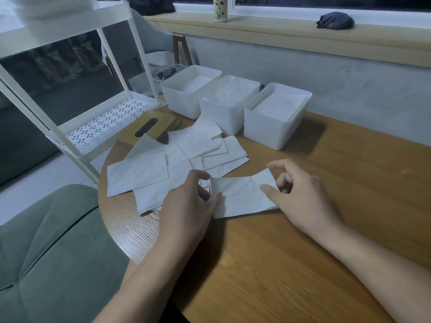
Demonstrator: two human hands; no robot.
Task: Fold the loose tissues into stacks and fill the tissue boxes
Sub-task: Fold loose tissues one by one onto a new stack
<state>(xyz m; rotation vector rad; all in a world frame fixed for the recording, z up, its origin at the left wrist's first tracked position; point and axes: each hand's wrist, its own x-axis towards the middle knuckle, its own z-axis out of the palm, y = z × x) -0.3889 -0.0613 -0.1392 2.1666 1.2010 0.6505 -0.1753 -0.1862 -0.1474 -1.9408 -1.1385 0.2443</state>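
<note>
A white tissue [240, 194] lies stretched flat on the wooden table [279, 264] between my hands. My left hand [189, 201] pinches its left edge and my right hand [300, 192] pinches its right edge. Several loose tissues [177, 164] are spread out behind and to the left of it. Three white open tissue boxes stand in a row at the back: the left box [184, 101], the middle box [221, 115] and the right box [268, 127]. Each holds white tissues.
A wooden lid with a slot [151, 129] lies at the table's far left edge. A white metal shelf rack [102, 127] stands left of the table. A green cushioned seat [51, 252] is at lower left. A windowsill [279, 31] runs behind.
</note>
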